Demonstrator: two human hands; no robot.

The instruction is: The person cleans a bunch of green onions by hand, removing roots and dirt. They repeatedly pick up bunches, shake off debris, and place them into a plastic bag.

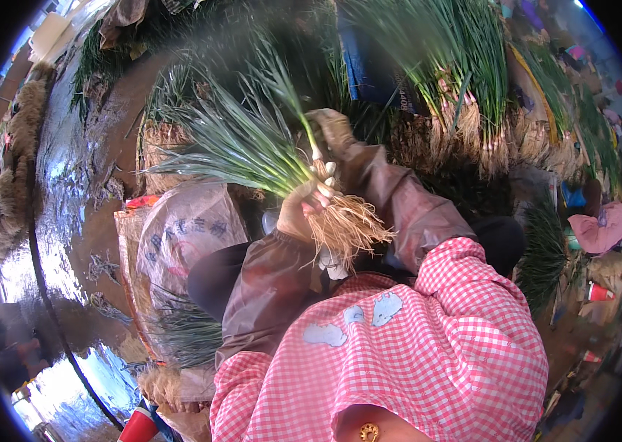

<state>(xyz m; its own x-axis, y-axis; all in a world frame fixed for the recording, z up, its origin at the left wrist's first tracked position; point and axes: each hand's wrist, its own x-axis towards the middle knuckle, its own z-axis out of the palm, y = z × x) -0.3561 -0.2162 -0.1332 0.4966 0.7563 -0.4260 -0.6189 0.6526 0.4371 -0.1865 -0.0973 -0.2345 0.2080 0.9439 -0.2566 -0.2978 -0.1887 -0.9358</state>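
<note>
My left hand [295,212] grips a bunch of green garlic [256,149] around its lower stems. The leaves fan out to the upper left, and a tuft of long pale roots [347,224] hangs toward my lap. Small white bulbs [328,174] show above the hand. My gloved right hand [334,132] is raised just beyond the bunch, its fingers curled beside a single garlic stalk [309,135] that stands at the bunch's edge. Whether those fingers hold the stalk is hard to see. Brown plastic sleeves [394,193] cover both my forearms.
More green garlic [468,83] stands root-down at the far right, next to a blue printed sack [369,72]. A whitish sack with writing [187,232] lies left of my knee. Wet floor [68,182] stretches along the left. Red cups [600,291] lie at the right.
</note>
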